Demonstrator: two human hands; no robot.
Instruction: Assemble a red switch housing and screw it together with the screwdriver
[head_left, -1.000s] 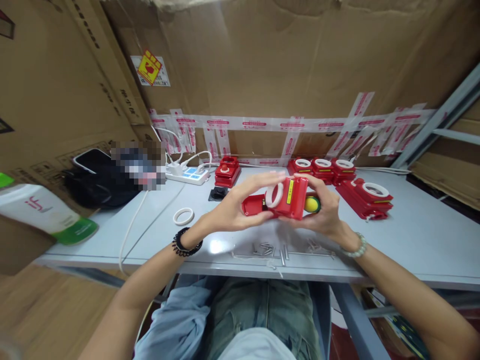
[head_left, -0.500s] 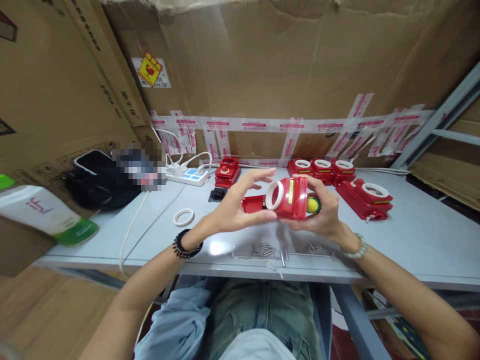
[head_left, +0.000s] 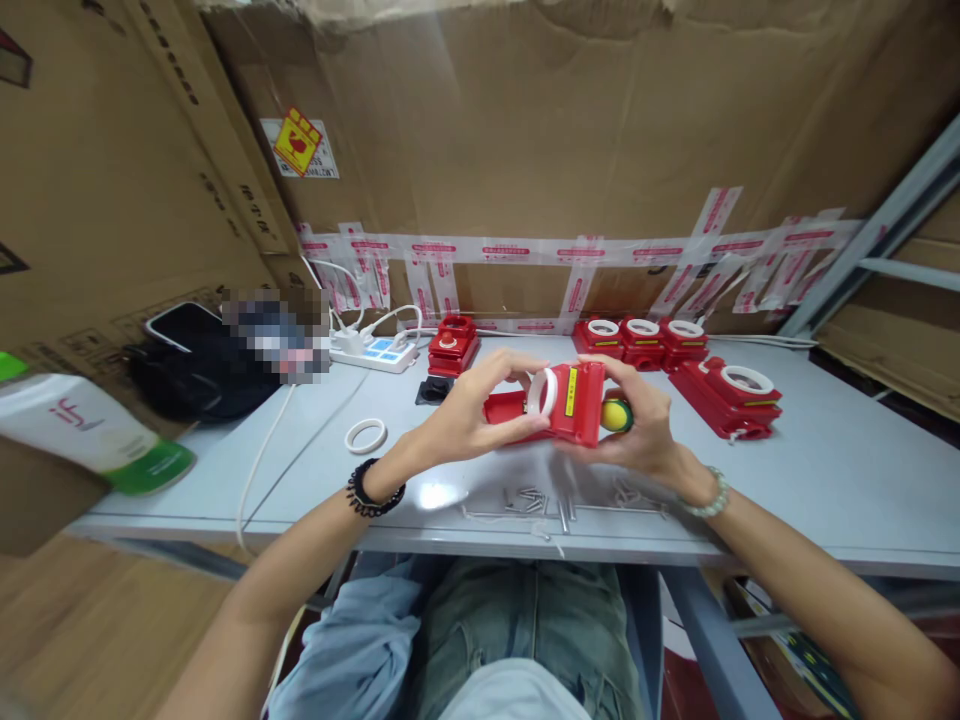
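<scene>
Okay so right now both hands are on one red housing point(head_left: 585, 405), held up over the front half of the grey-white table point(head_left: 847, 480), roughly in the middle. The left hand point(head_left: 465, 410) has its thumb and index finger pinching the white ring point(head_left: 534, 393) on the housing's face, thumb below and finger above. The right hand point(head_left: 649, 415) is curled around the other end, fingers gripping the red body, with a yellow and green rounded thing point(head_left: 616, 415) (looks like a tool handle) tucked into that same hand; can't tell how firmly. There's a yellow label point(head_left: 571, 393) beside the ring. Below the housing, near the table edge, there's a scatter of silvery screws or pins point(head_left: 532, 500). A loose white ring point(head_left: 366, 450) lies flat near the left wrist, and a black part point(head_left: 435, 390) sits just in front of a smaller red piece point(head_left: 452, 350). Off to the right, three red housings with white rings point(head_left: 643, 348) stand in a row, plus a longer red housing point(head_left: 720, 405) nearer the person.
</scene>
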